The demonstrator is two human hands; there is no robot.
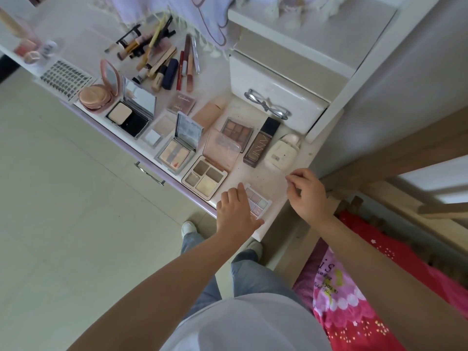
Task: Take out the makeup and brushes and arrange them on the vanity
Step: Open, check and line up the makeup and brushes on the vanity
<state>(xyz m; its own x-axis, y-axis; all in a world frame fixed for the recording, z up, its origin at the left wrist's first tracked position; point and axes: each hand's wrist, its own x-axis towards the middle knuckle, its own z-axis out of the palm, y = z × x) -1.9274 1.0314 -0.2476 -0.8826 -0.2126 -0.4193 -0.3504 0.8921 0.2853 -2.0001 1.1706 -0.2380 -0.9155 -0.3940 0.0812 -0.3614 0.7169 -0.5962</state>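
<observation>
Left fingers lie flat on a small pastel palette at the vanity front edge; left hand grips nothing. Right hand loosely curled, empty, hovering beside. Three open mirrored compacts, one brown bottle, one pair of glasses, brush pile uncounted.

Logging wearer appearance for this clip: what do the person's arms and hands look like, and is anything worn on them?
Both forearms are bare up to the frame's lower edge, with no sleeves showing on them. The left hand and right hand show no gloves, and I can see no rings, watch or bracelets. The fingernails are too small to judge.
</observation>
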